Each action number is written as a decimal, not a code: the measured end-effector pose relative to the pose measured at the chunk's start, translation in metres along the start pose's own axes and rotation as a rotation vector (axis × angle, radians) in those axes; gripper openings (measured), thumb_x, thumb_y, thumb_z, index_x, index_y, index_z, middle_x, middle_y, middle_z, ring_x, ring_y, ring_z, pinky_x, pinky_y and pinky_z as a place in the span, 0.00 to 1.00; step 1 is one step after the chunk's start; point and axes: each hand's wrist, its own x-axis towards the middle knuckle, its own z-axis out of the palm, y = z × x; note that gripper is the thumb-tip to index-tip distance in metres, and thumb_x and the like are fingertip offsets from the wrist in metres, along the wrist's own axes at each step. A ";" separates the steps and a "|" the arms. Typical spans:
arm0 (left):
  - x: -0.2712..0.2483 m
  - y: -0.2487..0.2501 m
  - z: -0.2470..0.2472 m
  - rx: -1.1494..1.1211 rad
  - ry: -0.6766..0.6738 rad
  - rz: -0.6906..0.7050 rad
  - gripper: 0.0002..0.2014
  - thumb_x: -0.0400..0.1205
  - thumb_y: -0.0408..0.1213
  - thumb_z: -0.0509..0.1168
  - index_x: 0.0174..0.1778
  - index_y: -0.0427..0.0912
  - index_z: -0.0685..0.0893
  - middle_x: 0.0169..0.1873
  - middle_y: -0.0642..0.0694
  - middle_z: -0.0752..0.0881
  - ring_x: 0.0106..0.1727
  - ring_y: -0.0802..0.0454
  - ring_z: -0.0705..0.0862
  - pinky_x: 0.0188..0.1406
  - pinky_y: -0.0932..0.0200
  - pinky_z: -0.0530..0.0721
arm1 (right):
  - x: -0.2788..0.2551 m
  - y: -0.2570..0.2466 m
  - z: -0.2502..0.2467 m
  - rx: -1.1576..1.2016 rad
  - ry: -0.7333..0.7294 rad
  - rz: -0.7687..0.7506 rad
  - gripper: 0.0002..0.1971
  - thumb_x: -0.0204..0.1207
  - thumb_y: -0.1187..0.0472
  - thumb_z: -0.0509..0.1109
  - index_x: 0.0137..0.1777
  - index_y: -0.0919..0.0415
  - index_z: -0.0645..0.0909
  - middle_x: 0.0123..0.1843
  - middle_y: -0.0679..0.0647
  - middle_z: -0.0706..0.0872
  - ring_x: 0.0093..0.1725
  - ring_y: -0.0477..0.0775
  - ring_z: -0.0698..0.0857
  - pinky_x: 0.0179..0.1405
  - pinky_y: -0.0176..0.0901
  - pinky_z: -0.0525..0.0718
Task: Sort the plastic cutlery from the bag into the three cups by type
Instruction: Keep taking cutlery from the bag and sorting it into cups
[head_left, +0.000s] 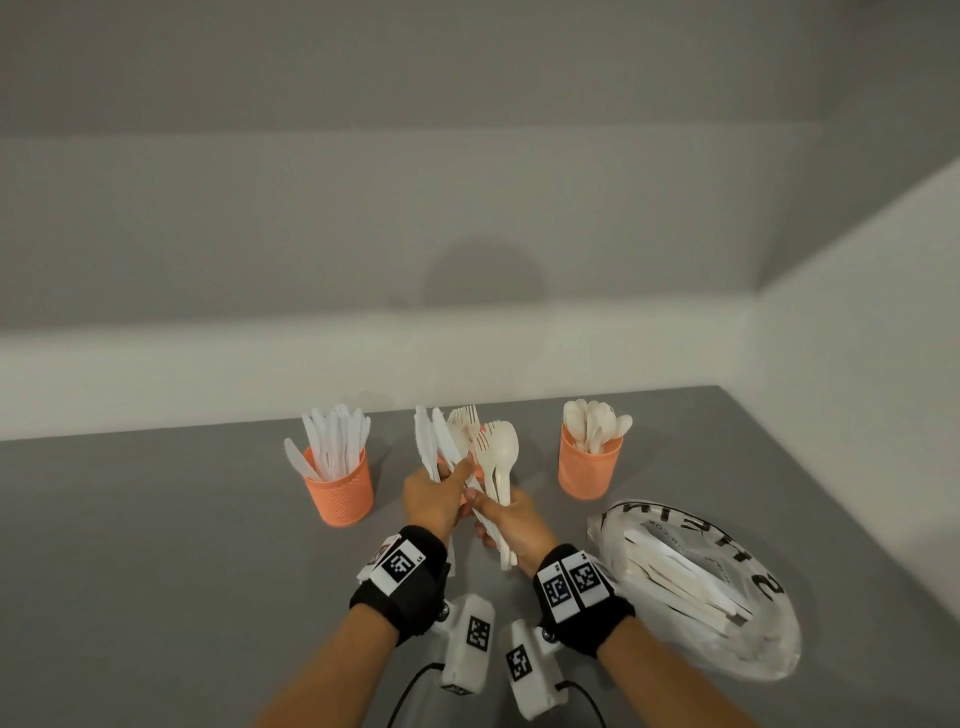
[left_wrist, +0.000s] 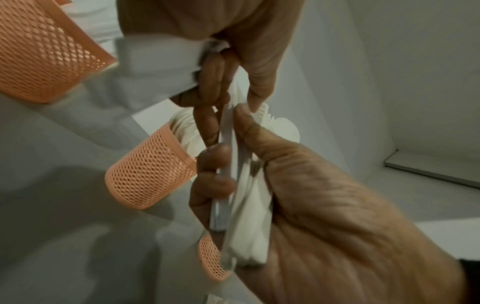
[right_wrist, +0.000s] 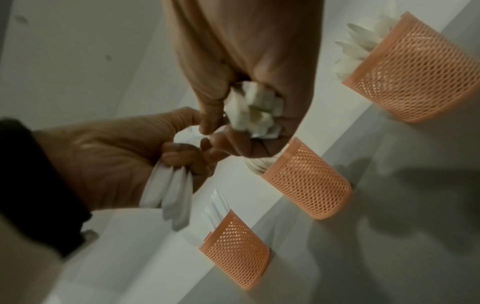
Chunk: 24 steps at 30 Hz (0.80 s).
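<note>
My left hand grips a few white knives by their handles, blades up. Touching it on the right, my right hand holds a cream bundle of forks and a spoon, also upright. The wrist views show the same: the left hand wraps the knives, and the right hand clamps the cream handles. Three orange mesh cups stand behind: a knife cup, a middle cup mostly hidden by my hands in the head view, and a spoon cup.
The clear plastic bag lies on the grey table to my right, with several pieces of cutlery still inside. A white wall runs close behind the cups and along the right side.
</note>
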 end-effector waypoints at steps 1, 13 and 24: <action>0.000 0.001 0.001 0.003 0.000 0.001 0.04 0.79 0.33 0.68 0.40 0.37 0.84 0.31 0.42 0.86 0.30 0.51 0.85 0.16 0.68 0.81 | 0.000 0.001 0.001 0.001 0.015 -0.006 0.08 0.80 0.57 0.67 0.52 0.60 0.80 0.36 0.58 0.82 0.22 0.45 0.75 0.20 0.34 0.72; 0.013 -0.012 0.005 0.151 0.120 0.119 0.07 0.82 0.32 0.62 0.38 0.39 0.81 0.35 0.40 0.86 0.41 0.41 0.86 0.42 0.50 0.86 | 0.009 0.003 0.009 0.028 0.104 0.054 0.07 0.82 0.55 0.63 0.51 0.57 0.80 0.32 0.52 0.82 0.25 0.46 0.79 0.21 0.35 0.77; 0.027 -0.011 -0.023 -0.037 0.026 0.043 0.11 0.85 0.35 0.59 0.36 0.38 0.73 0.11 0.53 0.72 0.12 0.58 0.71 0.18 0.64 0.74 | 0.007 -0.002 -0.003 0.238 0.050 0.172 0.11 0.83 0.57 0.60 0.47 0.64 0.77 0.28 0.53 0.79 0.16 0.42 0.71 0.12 0.31 0.68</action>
